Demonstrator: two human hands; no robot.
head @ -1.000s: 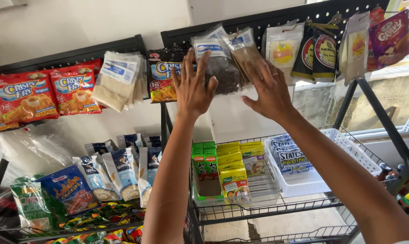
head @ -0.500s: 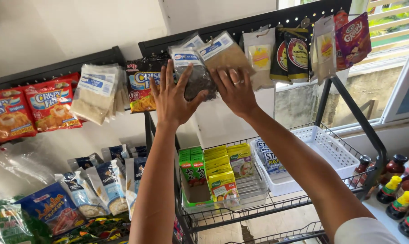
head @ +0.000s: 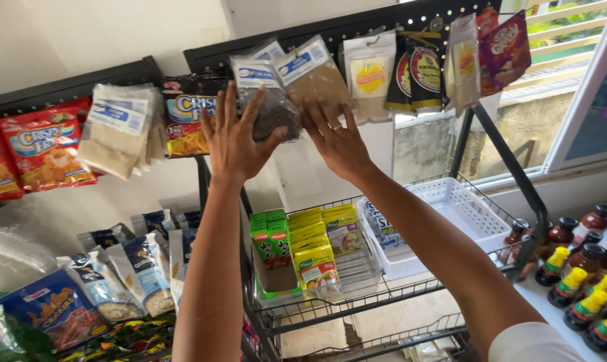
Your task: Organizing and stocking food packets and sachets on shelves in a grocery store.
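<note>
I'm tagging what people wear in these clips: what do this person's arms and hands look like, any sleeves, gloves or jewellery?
Both forearms are bare. No gloves on the left hand or the right hand, and I can make out no watch or bracelet. A white sleeve edge shows at the right upper arm. Any ring is too small to tell.

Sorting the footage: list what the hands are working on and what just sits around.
In hand:
left hand on dark-filled clear packet
right hand on brown-filled clear packet
black pegboard

Lying about:
white basket
sauce bottles
green boxes
red snack bags
</note>
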